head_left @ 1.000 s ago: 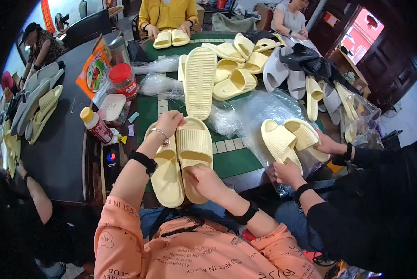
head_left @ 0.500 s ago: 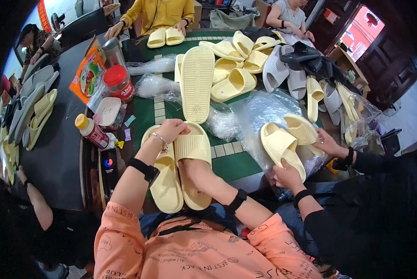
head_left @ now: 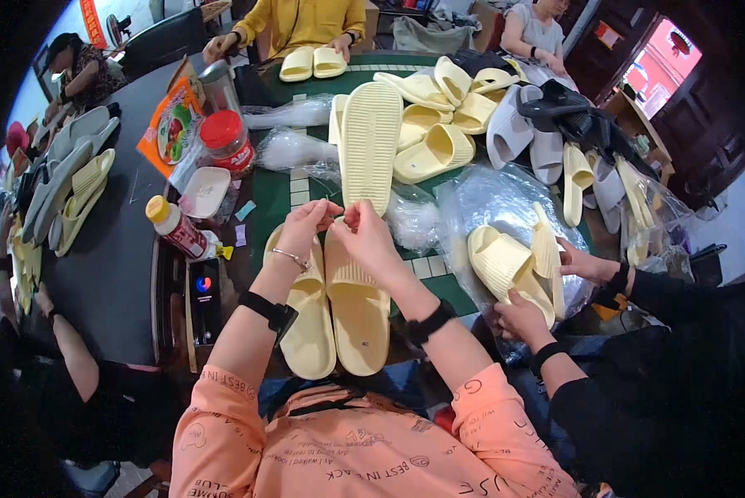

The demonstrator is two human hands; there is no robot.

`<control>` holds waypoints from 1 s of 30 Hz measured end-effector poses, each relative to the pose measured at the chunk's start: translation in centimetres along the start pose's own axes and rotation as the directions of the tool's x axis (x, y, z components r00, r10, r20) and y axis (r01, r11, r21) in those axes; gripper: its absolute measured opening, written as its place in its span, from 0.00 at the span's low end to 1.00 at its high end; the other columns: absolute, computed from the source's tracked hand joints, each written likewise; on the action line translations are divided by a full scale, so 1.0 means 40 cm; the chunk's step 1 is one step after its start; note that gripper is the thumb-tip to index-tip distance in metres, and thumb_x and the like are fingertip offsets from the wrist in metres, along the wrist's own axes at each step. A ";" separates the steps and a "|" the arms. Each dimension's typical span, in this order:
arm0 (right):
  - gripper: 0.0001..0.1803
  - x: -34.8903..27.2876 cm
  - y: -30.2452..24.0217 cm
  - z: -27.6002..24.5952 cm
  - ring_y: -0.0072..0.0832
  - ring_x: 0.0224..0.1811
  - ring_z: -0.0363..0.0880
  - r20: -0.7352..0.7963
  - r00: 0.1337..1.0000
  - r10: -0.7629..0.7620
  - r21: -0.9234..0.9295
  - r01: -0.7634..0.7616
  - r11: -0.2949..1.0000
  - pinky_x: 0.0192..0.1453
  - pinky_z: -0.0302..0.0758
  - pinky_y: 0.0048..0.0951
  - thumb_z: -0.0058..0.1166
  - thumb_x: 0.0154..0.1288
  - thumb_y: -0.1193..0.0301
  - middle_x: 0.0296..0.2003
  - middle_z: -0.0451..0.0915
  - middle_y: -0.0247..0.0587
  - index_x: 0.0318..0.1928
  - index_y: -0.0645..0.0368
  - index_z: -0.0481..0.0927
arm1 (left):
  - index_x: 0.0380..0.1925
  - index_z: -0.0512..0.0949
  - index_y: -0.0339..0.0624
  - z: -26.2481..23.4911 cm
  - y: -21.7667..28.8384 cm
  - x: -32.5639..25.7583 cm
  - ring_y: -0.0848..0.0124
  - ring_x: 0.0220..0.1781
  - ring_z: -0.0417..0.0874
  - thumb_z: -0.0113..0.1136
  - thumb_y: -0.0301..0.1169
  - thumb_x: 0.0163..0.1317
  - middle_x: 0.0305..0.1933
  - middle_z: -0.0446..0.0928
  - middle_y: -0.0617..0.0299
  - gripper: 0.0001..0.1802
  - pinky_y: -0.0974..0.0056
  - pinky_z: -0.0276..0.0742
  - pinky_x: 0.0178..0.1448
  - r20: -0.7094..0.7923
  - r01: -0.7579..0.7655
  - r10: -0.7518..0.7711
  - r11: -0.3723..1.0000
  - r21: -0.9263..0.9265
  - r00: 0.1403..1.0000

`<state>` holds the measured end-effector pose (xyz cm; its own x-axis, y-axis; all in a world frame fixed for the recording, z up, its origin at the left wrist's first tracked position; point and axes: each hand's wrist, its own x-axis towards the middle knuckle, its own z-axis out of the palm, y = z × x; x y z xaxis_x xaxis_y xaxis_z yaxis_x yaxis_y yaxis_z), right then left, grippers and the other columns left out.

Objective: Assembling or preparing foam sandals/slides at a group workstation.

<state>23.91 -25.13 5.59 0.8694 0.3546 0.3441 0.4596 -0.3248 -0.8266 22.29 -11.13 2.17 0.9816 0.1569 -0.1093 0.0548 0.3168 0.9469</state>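
Crowded with pale yellow slippers, clear plastic bags and people seated all round, the dark counter carries a green mat down its middle. At its near edge lies a pair of yellow slippers, side by side and touching, toes pointing away from the person in the orange shirt. Both of that person's hands meet over the toe ends: the left hand and the right hand have fingers drawn narrow, pinching something small between them that I cannot make out from here, perhaps a tie or tag. A long slipper sole lies just beyond. To the right, a co-worker's hands hold another yellow pair against a clear bag. To do this well, I'd judge the pair should stay flush and aligned while the fingertips work close to the toes.
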 end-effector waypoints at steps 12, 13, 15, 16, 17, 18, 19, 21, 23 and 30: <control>0.05 0.009 0.045 0.095 0.18 0.24 0.73 -0.011 0.965 0.263 0.447 -0.231 0.864 0.30 0.71 0.20 0.51 0.55 0.76 0.24 0.76 0.35 0.32 0.65 0.73 | 0.33 0.72 0.40 -0.037 -0.012 -0.005 0.80 0.21 0.65 0.42 0.35 0.64 0.21 0.66 0.69 0.12 0.73 0.64 0.29 -0.198 -0.034 -0.014 0.971 -0.238 0.980; 0.05 0.008 0.042 0.099 0.17 0.25 0.72 -0.033 0.964 0.264 0.426 -0.225 0.876 0.31 0.70 0.20 0.51 0.56 0.75 0.24 0.75 0.34 0.32 0.64 0.73 | 0.33 0.71 0.40 -0.056 -0.016 -0.006 0.81 0.19 0.61 0.42 0.36 0.64 0.18 0.62 0.71 0.12 0.74 0.60 0.27 -0.118 -0.038 0.010 0.971 -0.236 0.993; 0.05 0.005 0.053 0.092 0.17 0.25 0.71 -0.016 0.966 0.259 0.414 -0.230 0.881 0.31 0.69 0.20 0.50 0.56 0.74 0.24 0.74 0.34 0.32 0.63 0.72 | 0.32 0.71 0.39 -0.024 -0.004 -0.012 0.81 0.17 0.55 0.43 0.34 0.64 0.16 0.55 0.72 0.11 0.74 0.54 0.24 -0.163 -0.015 -0.035 0.955 -0.295 0.986; 0.05 0.004 0.057 0.093 0.17 0.25 0.69 -0.006 0.967 0.255 0.402 -0.231 0.886 0.30 0.68 0.20 0.50 0.57 0.74 0.24 0.73 0.33 0.32 0.63 0.72 | 0.30 0.71 0.38 -0.022 -0.003 -0.010 0.81 0.16 0.55 0.43 0.32 0.63 0.17 0.57 0.72 0.10 0.74 0.54 0.23 -0.159 -0.003 -0.051 0.946 -0.325 0.986; 0.05 0.003 0.049 0.095 0.17 0.25 0.69 0.002 0.968 0.250 0.404 -0.229 0.886 0.30 0.68 0.20 0.50 0.57 0.74 0.24 0.73 0.33 0.32 0.63 0.72 | 0.28 0.72 0.37 -0.024 0.000 -0.009 0.81 0.15 0.56 0.44 0.31 0.62 0.17 0.59 0.72 0.10 0.75 0.54 0.22 -0.157 0.005 -0.064 0.936 -0.353 0.986; 0.05 0.001 0.041 0.097 0.14 0.25 0.67 0.006 0.976 0.219 0.376 -0.205 0.904 0.30 0.66 0.18 0.49 0.58 0.73 0.24 0.72 0.30 0.32 0.62 0.71 | 0.27 0.70 0.38 -0.027 0.003 -0.009 0.80 0.15 0.56 0.45 0.27 0.60 0.17 0.59 0.72 0.06 0.75 0.54 0.22 -0.149 0.007 -0.065 0.933 -0.360 0.987; 0.05 0.000 0.034 0.098 0.12 0.25 0.65 0.010 0.982 0.188 0.348 -0.179 0.920 0.29 0.64 0.15 0.49 0.59 0.73 0.24 0.70 0.28 0.32 0.62 0.71 | 0.27 0.70 0.38 -0.027 0.005 -0.011 0.80 0.15 0.56 0.45 0.27 0.60 0.17 0.59 0.72 0.06 0.75 0.54 0.22 -0.156 0.000 -0.061 0.933 -0.361 0.986; 0.05 0.000 0.022 0.099 0.11 0.24 0.65 0.019 0.984 0.179 0.357 -0.174 0.918 0.29 0.64 0.15 0.49 0.59 0.73 0.23 0.70 0.27 0.32 0.62 0.71 | 0.29 0.69 0.38 -0.027 0.002 -0.011 0.80 0.15 0.56 0.44 0.27 0.60 0.17 0.59 0.71 0.05 0.74 0.54 0.22 -0.198 0.003 -0.074 0.941 -0.338 0.977; 0.05 0.001 0.020 0.098 0.11 0.24 0.65 0.022 0.986 0.168 0.364 -0.165 0.917 0.28 0.64 0.15 0.49 0.59 0.73 0.23 0.70 0.27 0.32 0.62 0.71 | 0.29 0.69 0.39 -0.024 -0.003 -0.010 0.80 0.14 0.56 0.44 0.27 0.61 0.17 0.59 0.71 0.05 0.75 0.53 0.22 -0.194 -0.013 -0.050 0.950 -0.312 0.980; 0.06 0.000 0.019 0.097 0.10 0.23 0.65 0.062 0.976 0.210 0.329 -0.219 0.919 0.28 0.63 0.15 0.49 0.59 0.72 0.22 0.71 0.27 0.32 0.62 0.72 | 0.30 0.69 0.40 -0.021 -0.013 -0.004 0.83 0.15 0.57 0.44 0.29 0.62 0.17 0.61 0.72 0.06 0.76 0.53 0.20 -0.226 -0.016 -0.027 0.982 -0.189 0.974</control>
<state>23.57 -21.99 3.23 0.9337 0.3320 0.1344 0.1725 -0.0879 -0.9811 21.96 -10.51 1.46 0.9129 0.3556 -0.2006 0.0031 0.4852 0.8744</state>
